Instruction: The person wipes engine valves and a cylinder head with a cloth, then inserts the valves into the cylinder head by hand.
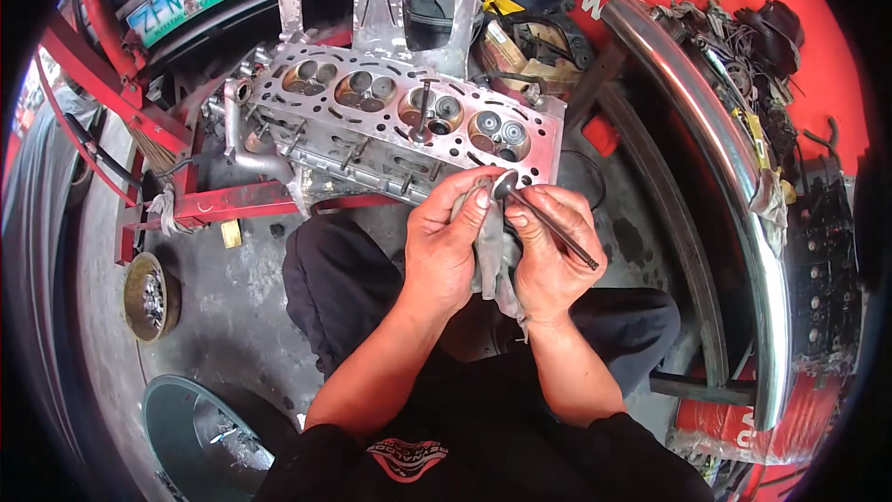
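Observation:
An engine valve [569, 244] lies aslant between my hands, its round head up at the left and its dark stem pointing down to the right. My right hand [560, 256] is closed around the stem. A grey rag [492, 265] hangs from my left hand [443, 242], whose fingers pinch it at the edge of the valve's head. Just beyond my hands rests a metal cylinder head [321, 112], its combustion chambers facing up. Another valve [425, 107] stands on it, stem upward, near the third chamber from the left.
A red metal frame [209, 207] is under and left of the cylinder head. A bowl [142, 297] and a dark bucket [172, 428] with small metal pieces stand at left. A chrome bumper [734, 149] curves along the right. A grey plastic chair [381, 19] stands behind.

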`<state>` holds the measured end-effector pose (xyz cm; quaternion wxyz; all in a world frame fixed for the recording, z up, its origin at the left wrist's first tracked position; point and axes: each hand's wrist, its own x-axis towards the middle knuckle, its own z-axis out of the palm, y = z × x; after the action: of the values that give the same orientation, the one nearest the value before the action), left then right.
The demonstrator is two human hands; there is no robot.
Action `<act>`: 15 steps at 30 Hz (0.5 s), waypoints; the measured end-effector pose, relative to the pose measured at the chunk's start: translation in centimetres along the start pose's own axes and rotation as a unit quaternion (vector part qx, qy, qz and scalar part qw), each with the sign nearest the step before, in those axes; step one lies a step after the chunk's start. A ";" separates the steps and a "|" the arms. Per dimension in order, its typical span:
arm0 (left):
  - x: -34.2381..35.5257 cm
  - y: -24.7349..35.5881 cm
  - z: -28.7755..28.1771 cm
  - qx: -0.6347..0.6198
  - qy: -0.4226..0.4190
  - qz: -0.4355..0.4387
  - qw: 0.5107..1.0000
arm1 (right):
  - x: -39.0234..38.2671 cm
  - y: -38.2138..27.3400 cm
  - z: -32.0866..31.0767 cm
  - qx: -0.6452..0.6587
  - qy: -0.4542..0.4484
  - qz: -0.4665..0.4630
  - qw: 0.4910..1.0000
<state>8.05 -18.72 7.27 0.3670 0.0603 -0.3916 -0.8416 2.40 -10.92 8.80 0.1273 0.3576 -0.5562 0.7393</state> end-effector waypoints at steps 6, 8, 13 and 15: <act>0.3 0.2 0.1 -0.047 -0.022 0.001 0.999 | 0.5 -0.4 0.5 -0.004 0.002 -0.036 0.999; 0.3 0.2 0.2 -0.060 -0.021 -0.002 0.998 | 0.6 -0.3 0.4 -0.013 0.001 -0.045 0.999; 0.2 -0.1 0.6 -0.068 -0.023 0.001 0.997 | 0.6 -0.1 0.1 -0.008 0.009 -0.035 0.999; 0.2 -0.2 0.7 -0.069 -0.026 0.002 0.997 | 0.5 -0.1 0.0 -0.008 0.012 -0.028 0.999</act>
<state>7.49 -18.33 7.61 0.3622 0.0123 -0.3424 -0.8668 2.08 -10.98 9.24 0.1577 0.3635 -0.5506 0.7348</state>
